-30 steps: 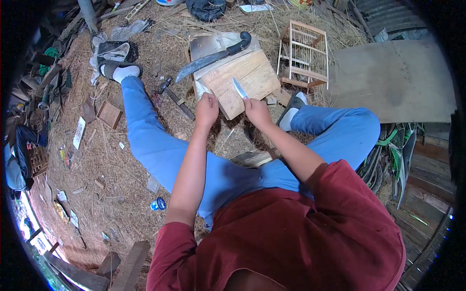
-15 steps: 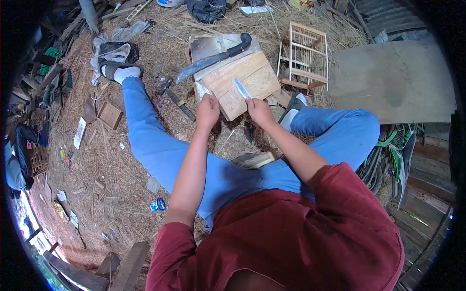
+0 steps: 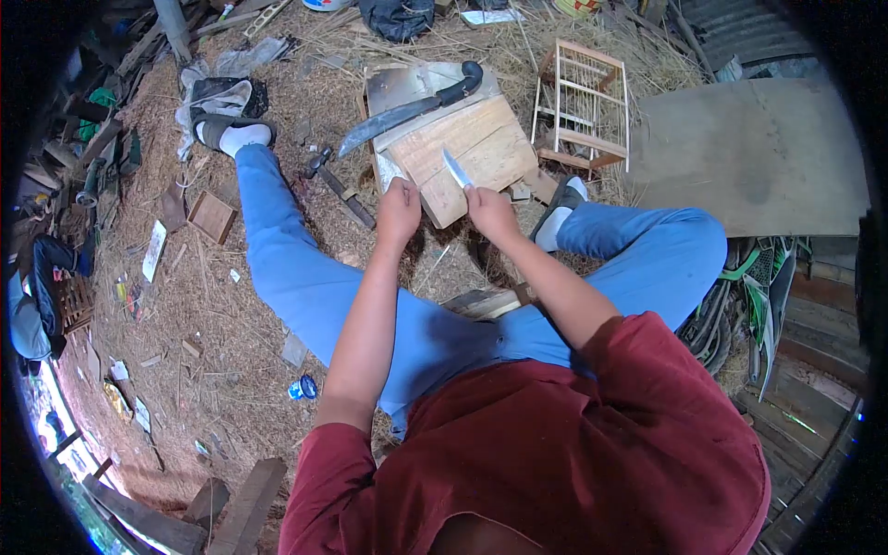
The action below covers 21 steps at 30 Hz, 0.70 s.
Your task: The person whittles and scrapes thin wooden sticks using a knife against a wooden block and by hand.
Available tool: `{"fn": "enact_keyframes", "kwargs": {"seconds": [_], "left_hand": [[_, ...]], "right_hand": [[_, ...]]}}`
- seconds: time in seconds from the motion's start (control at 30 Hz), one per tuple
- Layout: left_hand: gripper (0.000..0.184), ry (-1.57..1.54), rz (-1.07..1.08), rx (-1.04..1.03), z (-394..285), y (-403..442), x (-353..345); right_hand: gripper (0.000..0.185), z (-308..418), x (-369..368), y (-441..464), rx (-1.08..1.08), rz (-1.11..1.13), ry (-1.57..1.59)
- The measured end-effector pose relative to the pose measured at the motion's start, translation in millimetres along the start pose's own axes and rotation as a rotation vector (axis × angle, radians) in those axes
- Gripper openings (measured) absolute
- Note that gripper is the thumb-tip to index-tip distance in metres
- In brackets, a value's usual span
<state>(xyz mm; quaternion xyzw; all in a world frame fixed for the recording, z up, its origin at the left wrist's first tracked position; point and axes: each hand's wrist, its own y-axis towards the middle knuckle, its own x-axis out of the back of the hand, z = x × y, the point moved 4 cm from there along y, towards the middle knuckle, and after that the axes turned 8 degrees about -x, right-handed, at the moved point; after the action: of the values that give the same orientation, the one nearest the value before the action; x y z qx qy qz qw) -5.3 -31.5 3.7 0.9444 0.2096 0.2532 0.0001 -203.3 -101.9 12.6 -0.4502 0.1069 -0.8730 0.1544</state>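
Note:
My right hand (image 3: 490,213) is closed round the handle of a knife (image 3: 456,170); its bare blade points up and to the left over a pale wooden board (image 3: 486,139). At the board's near left corner, my left hand (image 3: 400,211) is a closed fist, and what it grips, if anything, is hidden. A whitish strip (image 3: 388,169) shows just beyond that fist. Across the far part of the board lies a machete (image 3: 407,115) with a dark curved handle. To the left of the board, a hammer (image 3: 340,190) rests on the ground.
Right of the board stands a small wooden slatted frame (image 3: 581,106), with a flat grey sheet (image 3: 740,148) beyond it. A shallow wooden box (image 3: 212,217) and a blue tin (image 3: 302,388) lie on the straw-strewn ground. My legs are spread on either side.
My right hand and the knife have shifted slightly to the left, towards my left hand. The view has moved a little; the machete and hammer stay in place.

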Motion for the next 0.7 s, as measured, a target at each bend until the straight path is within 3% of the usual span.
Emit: {"fn": "enact_keyframes", "kwargs": {"seconds": [0.2, 0.27, 0.3, 0.33, 0.5, 0.6, 0.7], "left_hand": [[0.018, 0.042, 0.05, 0.068, -5.0, 3.0, 0.3], [0.02, 0.058, -0.003, -0.026, -4.7, 2.2, 0.7], [0.02, 0.06, 0.002, -0.027, -3.4, 0.2, 0.2], [0.02, 0.058, 0.003, -0.017, -3.4, 1.2, 0.3], [0.019, 0.054, 0.027, 0.018, -1.0, 1.5, 0.4], [0.019, 0.025, 0.02, 0.009, -4.2, 3.9, 0.2], [0.02, 0.054, 0.037, 0.048, 0.3, 2.5, -1.1]], "right_hand": [[0.049, 12.5, 2.7, -18.2, 0.1, 0.079, -0.093], [0.046, 3.4, -0.6, -6.4, -0.033, 0.035, 0.009], [0.045, 5.0, -7.8, -16.9, 0.124, 0.016, 0.014], [0.045, 10.9, -10.1, -30.2, 0.138, 0.067, -0.012], [0.044, 2.9, -6.1, -7.1, 0.009, 0.034, 0.012], [0.046, 13.3, -18.0, -36.0, 0.135, 0.063, -0.069], [0.046, 2.3, -10.5, -8.8, 0.074, 0.034, -0.016]]}}
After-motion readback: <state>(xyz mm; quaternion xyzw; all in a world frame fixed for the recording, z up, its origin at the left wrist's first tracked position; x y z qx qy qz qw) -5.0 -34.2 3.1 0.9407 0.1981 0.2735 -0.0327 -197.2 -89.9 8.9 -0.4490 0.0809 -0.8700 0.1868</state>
